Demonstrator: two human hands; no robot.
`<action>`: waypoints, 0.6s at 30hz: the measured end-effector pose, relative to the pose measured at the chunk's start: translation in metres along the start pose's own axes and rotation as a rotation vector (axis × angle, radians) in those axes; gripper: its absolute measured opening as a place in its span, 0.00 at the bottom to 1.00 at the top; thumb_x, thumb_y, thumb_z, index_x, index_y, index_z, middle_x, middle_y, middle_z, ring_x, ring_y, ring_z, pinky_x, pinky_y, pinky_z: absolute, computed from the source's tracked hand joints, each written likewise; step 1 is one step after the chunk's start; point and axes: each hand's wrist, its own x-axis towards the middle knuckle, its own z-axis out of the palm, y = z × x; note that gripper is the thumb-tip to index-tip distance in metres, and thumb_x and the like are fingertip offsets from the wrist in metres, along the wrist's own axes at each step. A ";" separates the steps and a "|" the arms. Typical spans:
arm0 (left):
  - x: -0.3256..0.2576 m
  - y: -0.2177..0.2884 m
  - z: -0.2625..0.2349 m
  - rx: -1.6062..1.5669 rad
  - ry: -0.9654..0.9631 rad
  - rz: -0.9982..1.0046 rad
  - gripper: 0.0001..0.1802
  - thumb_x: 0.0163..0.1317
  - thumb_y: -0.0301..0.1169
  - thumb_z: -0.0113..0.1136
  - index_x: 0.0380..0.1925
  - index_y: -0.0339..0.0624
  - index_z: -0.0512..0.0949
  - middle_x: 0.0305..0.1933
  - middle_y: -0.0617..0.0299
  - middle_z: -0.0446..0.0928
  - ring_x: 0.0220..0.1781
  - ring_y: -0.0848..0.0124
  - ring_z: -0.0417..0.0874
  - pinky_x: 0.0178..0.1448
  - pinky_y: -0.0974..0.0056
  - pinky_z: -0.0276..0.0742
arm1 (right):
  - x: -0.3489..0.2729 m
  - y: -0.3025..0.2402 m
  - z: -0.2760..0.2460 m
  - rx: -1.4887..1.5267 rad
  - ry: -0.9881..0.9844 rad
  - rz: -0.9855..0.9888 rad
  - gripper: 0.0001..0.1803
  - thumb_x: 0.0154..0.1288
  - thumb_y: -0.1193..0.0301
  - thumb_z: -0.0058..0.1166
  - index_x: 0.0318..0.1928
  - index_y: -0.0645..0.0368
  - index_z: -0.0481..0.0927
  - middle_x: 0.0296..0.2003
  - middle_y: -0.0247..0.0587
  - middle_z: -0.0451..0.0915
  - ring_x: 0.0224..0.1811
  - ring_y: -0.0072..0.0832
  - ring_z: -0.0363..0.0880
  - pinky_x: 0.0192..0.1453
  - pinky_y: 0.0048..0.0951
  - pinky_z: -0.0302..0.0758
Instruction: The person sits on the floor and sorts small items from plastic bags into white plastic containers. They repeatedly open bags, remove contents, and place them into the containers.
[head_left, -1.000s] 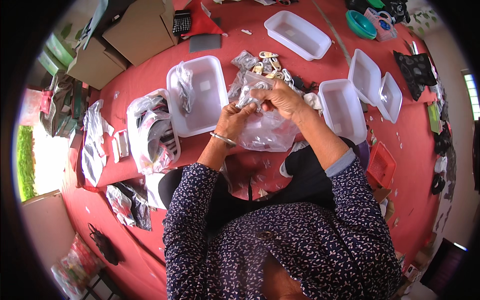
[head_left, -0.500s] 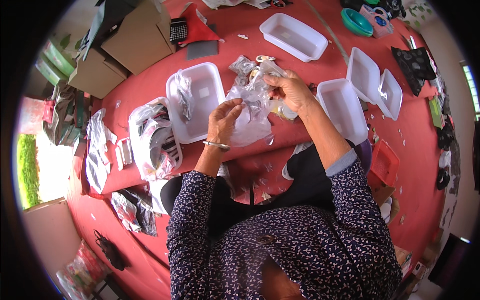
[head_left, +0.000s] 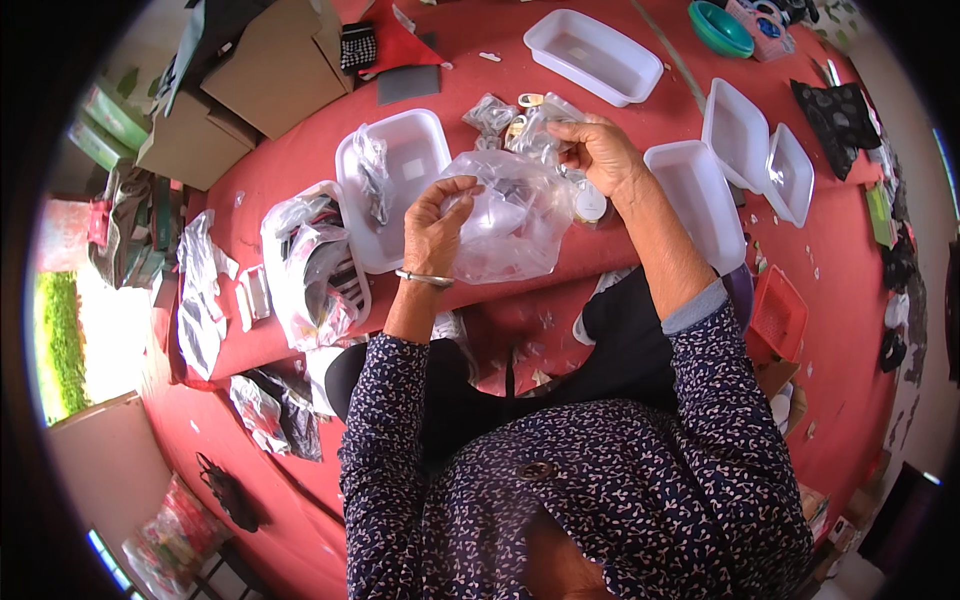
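Between my hands a clear plastic bag (head_left: 510,235) hangs with its mouth spread wide. My left hand (head_left: 437,222) is closed on the bag's left edge, fingers pinched. At its other side my right hand (head_left: 606,155) pinches a smaller crumpled clear bag (head_left: 543,138) near the big bag's far edge; what lies inside the small one I cannot make out. Just beyond sits another small clear bag (head_left: 490,115) beside a small oval cream-and-gold piece (head_left: 530,100). A round white-topped item (head_left: 590,206) is below my right hand, partly hidden by the clear bag.
On the red cloth stand a white tub (head_left: 410,135) holding a plastic bag, a white tub of packaged goods (head_left: 275,290), a far white tub (head_left: 590,85) and several white tubs at right, including a near one (head_left: 705,220). Cardboard boxes (head_left: 270,70) stand far left; a red basket (head_left: 780,310) lies right.
The clear bag has opened out and widened between my hands. My right hand has shifted slightly right and away from me. The round white-topped item shows more now.
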 end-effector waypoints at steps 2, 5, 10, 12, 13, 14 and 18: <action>-0.003 0.005 0.002 0.081 -0.039 0.011 0.17 0.49 0.15 0.48 0.41 0.33 0.73 0.43 0.60 0.74 0.43 0.77 0.72 0.48 0.73 0.66 | -0.008 0.001 0.003 0.020 -0.087 0.043 0.12 0.52 0.72 0.53 0.38 0.61 0.75 0.29 0.33 0.77 0.24 0.14 0.71 0.24 0.14 0.66; -0.004 0.005 0.006 0.029 -0.050 0.013 0.27 0.42 0.11 0.43 0.48 0.33 0.69 0.50 0.57 0.70 0.53 0.71 0.68 0.56 0.71 0.61 | -0.013 0.011 0.018 0.029 -0.219 0.160 0.13 0.50 0.76 0.51 0.39 0.63 0.74 0.31 0.35 0.78 0.23 0.15 0.72 0.26 0.13 0.66; -0.001 0.009 0.007 -0.025 -0.148 0.027 0.37 0.37 0.11 0.40 0.56 0.36 0.61 0.58 0.54 0.62 0.63 0.68 0.59 0.61 0.69 0.53 | 0.014 0.065 0.006 0.143 -0.249 0.335 0.09 0.48 0.77 0.50 0.33 0.66 0.76 0.29 0.38 0.79 0.22 0.19 0.74 0.30 0.19 0.72; -0.004 0.011 0.005 -0.033 -0.177 0.025 0.37 0.38 0.12 0.40 0.57 0.36 0.60 0.59 0.54 0.61 0.63 0.68 0.58 0.62 0.69 0.52 | 0.013 0.063 0.024 0.203 -0.272 0.420 0.08 0.49 0.76 0.49 0.32 0.65 0.75 0.27 0.38 0.78 0.23 0.23 0.75 0.36 0.24 0.75; -0.006 0.012 0.004 -0.021 -0.196 0.025 0.37 0.38 0.12 0.40 0.57 0.36 0.59 0.59 0.54 0.61 0.63 0.68 0.58 0.62 0.69 0.53 | 0.008 0.062 0.031 0.108 -0.245 0.455 0.07 0.50 0.76 0.48 0.32 0.63 0.75 0.25 0.37 0.77 0.22 0.25 0.75 0.33 0.27 0.76; -0.007 0.013 0.008 -0.012 -0.224 0.029 0.37 0.39 0.13 0.41 0.57 0.36 0.59 0.60 0.55 0.61 0.63 0.69 0.58 0.61 0.69 0.53 | 0.016 0.078 0.030 0.094 -0.297 0.484 0.06 0.49 0.74 0.50 0.30 0.61 0.75 0.23 0.35 0.76 0.20 0.24 0.74 0.30 0.28 0.75; -0.016 0.021 0.019 0.038 -0.362 -0.208 0.35 0.41 0.14 0.43 0.57 0.36 0.59 0.59 0.57 0.61 0.61 0.70 0.59 0.62 0.68 0.53 | 0.033 0.129 0.015 0.152 -0.312 0.470 0.07 0.50 0.70 0.52 0.30 0.60 0.75 0.21 0.35 0.77 0.20 0.25 0.76 0.22 0.28 0.73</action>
